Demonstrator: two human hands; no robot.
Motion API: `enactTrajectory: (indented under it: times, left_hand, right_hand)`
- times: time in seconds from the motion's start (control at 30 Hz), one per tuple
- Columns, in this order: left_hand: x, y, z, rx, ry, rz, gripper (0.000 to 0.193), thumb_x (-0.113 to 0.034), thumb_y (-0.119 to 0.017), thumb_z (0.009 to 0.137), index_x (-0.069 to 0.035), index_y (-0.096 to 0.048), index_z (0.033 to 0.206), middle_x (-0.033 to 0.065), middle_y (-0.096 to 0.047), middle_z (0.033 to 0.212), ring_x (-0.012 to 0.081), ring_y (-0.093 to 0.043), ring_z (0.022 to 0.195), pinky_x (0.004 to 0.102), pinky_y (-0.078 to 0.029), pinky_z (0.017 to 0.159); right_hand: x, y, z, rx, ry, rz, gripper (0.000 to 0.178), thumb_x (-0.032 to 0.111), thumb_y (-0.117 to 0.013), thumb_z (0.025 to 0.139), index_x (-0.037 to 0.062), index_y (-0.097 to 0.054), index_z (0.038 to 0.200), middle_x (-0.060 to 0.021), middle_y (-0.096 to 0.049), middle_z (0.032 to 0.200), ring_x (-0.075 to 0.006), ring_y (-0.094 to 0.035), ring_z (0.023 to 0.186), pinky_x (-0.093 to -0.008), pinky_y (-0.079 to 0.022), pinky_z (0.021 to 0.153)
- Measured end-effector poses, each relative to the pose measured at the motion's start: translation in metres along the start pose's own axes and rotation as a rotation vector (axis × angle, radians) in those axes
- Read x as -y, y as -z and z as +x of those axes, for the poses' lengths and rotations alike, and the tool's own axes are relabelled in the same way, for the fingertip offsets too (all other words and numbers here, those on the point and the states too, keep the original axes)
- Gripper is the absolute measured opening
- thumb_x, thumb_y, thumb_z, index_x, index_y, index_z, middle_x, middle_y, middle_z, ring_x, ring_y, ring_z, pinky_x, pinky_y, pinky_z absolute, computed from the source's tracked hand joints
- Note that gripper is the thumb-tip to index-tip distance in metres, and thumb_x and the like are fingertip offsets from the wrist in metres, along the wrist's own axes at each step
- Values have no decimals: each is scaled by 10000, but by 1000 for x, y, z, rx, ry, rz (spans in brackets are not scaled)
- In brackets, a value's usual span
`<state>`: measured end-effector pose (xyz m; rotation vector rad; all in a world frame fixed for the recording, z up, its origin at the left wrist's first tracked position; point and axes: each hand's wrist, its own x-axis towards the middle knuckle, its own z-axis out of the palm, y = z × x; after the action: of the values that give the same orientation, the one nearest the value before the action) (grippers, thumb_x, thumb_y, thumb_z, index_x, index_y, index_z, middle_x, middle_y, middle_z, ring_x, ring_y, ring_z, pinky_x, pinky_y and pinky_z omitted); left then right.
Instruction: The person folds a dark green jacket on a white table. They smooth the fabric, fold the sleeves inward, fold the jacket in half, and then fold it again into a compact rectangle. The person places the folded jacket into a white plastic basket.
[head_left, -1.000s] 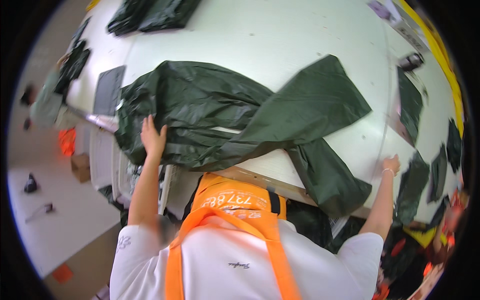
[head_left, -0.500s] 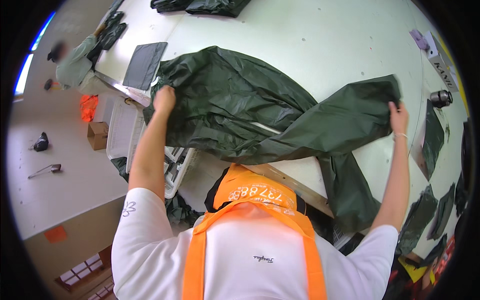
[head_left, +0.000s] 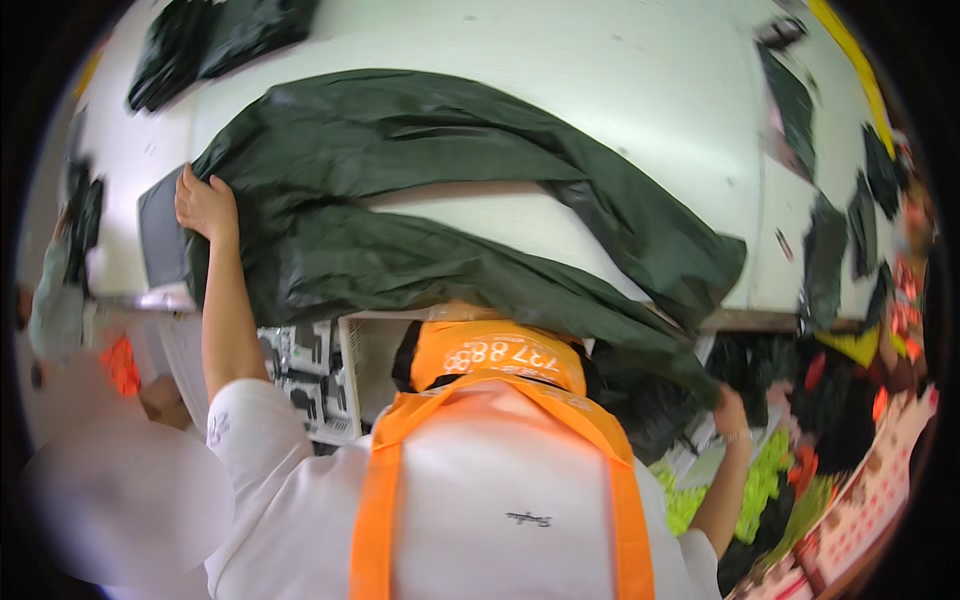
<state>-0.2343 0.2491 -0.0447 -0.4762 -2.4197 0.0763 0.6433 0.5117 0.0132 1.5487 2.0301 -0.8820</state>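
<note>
My spread left hand point(head_left: 207, 207) is resting on the dark-green trouser-shaped garment point(head_left: 400, 250) across the white table point(head_left: 420, 35); my right hand point(head_left: 730, 412) is pinching a leg's end. White print point(head_left: 500, 358) is crossing my orange apron point(head_left: 435, 375), dark script point(head_left: 528, 518) my white shirt point(head_left: 450, 480); a white plastic crate point(head_left: 352, 372) is standing below.

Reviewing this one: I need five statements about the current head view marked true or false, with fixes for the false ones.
1. The left hand is at the waist end of the dark green trousers. True.
2. Both hands are at the waist end. False: the right hand is at the near leg's end.
3. White table shows between the trouser legs. True.
4. The apron is blue. False: it is orange.
5. The trousers are folded into a square. False: both legs are stretched out.
</note>
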Motion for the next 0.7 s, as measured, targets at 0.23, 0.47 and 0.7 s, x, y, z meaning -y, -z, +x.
enactTrajectory:
  times: [0.23, 0.47, 0.7]
  left_hand:
    - [-109, 88, -131, 370, -378, -488, 866, -496, -678, 715, -122, -312, 1406, 148, -287, 1446, 335, -256, 1337, 557, -212, 1044]
    - [-88, 74, -144, 382, -178, -297, 896, -245, -682, 662, -121, -242, 1433, 155, -167, 1497, 357, -161, 1375, 603, -208, 1035]
    - [-48, 47, -145, 634, -215, -451, 849, -40, -600, 615, -122, -294, 1403, 139, -340, 1422, 362, -361, 1263, 396, -343, 1035]
  right_hand:
    - [40, -35, 114, -421, -63, 532, 392, 230, -683, 823, -8, -592, 1120, -58, -649, 947, -146, -595, 826, -268, -470, 752]
    - [113, 110, 115, -414, 9, 759, 358, 342, -601, 850, 12, -605, 989, -46, -617, 952, -148, -545, 897, -300, -421, 810]
    - [134, 262, 111, -185, 500, 1374, 480, 334, -611, 882, -7, -518, 1205, -84, -607, 1135, -186, -567, 1041, -332, -427, 927]
